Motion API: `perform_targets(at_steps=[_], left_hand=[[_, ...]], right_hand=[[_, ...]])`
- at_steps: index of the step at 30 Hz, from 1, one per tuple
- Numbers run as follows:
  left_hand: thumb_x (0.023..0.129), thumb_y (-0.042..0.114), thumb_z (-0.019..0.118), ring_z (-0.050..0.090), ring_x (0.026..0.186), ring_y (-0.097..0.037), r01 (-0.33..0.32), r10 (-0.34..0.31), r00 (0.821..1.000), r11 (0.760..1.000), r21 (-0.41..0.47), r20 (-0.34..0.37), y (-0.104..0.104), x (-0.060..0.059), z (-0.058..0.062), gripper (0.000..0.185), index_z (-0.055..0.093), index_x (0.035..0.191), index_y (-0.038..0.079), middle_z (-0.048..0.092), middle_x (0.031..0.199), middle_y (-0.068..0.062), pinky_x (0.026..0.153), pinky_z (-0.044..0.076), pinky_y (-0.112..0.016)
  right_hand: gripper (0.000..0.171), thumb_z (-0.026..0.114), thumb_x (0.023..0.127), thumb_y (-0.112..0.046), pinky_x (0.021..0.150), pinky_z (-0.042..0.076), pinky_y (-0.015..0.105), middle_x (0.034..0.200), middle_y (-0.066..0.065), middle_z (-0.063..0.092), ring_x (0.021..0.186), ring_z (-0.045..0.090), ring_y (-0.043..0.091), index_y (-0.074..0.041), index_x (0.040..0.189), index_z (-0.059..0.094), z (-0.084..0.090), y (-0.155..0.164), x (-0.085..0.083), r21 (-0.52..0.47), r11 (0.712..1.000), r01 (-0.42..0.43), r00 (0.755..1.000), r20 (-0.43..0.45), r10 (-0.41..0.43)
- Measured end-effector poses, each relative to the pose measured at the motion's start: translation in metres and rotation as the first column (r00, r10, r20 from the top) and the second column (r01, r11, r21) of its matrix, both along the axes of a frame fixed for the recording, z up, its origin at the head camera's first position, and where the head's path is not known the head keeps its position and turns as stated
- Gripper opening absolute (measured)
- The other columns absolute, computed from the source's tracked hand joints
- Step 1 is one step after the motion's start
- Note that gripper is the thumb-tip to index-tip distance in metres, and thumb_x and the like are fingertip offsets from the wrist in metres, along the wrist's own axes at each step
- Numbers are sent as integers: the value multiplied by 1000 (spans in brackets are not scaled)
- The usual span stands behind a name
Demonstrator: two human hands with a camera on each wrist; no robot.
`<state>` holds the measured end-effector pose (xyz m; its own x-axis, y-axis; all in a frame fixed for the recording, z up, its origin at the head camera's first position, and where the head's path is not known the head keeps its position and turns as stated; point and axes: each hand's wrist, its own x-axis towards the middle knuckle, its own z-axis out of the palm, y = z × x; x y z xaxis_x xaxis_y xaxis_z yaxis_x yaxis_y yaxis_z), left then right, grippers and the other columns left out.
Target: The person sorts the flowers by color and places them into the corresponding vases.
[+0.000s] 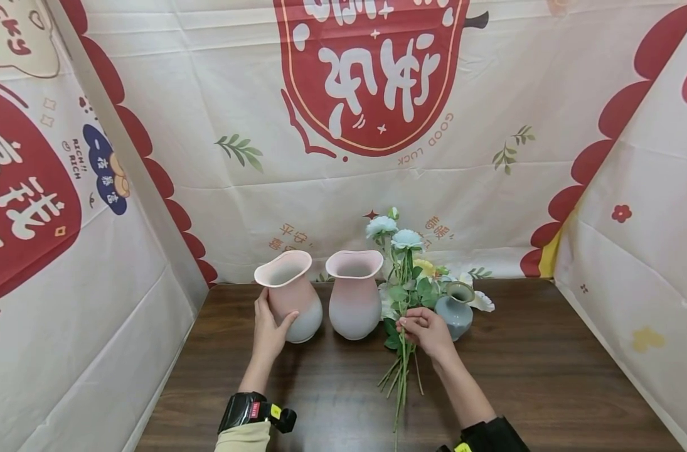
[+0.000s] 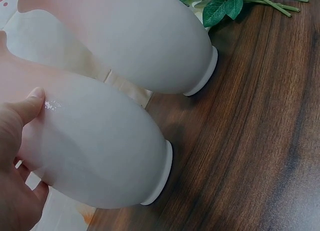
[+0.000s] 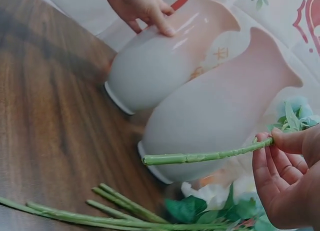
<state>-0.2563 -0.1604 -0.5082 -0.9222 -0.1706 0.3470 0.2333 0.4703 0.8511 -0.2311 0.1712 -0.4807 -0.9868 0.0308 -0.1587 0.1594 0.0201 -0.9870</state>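
Note:
My left hand (image 1: 268, 329) grips the left of two pink-and-white vases, thumb across the front and fingers round the far side. That vase (image 1: 299, 309) has a wavy, flared rim and leans slightly left. Beside it stands the matching second vase (image 1: 354, 307). With thumb and fingertips my right hand (image 1: 430, 333) pinches a green flower stem (image 3: 210, 156), whose cut end points out towards the vases in the right wrist view. Pale blue flowers (image 1: 407, 239) rise above this hand. More loose stems (image 1: 398, 376) lie on the table below it.
A small blue-grey vase (image 1: 455, 314) stands right of the flowers, close to my right hand. White and yellow blooms (image 1: 425, 268) lie behind the stems. The dark wooden table (image 1: 535, 376) is backed by a printed cloth (image 1: 343, 182).

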Motion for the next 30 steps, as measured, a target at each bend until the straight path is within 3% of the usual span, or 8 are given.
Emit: perform_targets(at_steps=[18,30], left_hand=[[87,15,77,34,142,-44,8,-8,1000,1000,16,14,1,1,2,90,20,154,-4,32,148,-29,117,29,-57],[85,15,78,37,139,-47,-13,13,1000,1000,1,-16,1,1,0,89,23,152,-5,35,145,-30,114,31,-60]], right_hand=[[11,61,97,-3,72,57,17,78,-15,72,77,70,1,-1,107,57,49,3,-4,-51,999,-6,990,-138,-2],[18,62,96,-3,73,58,19,76,-19,70,74,69,-1,8,109,55,70,16,-7,12,995,102,957,-275,-94]])
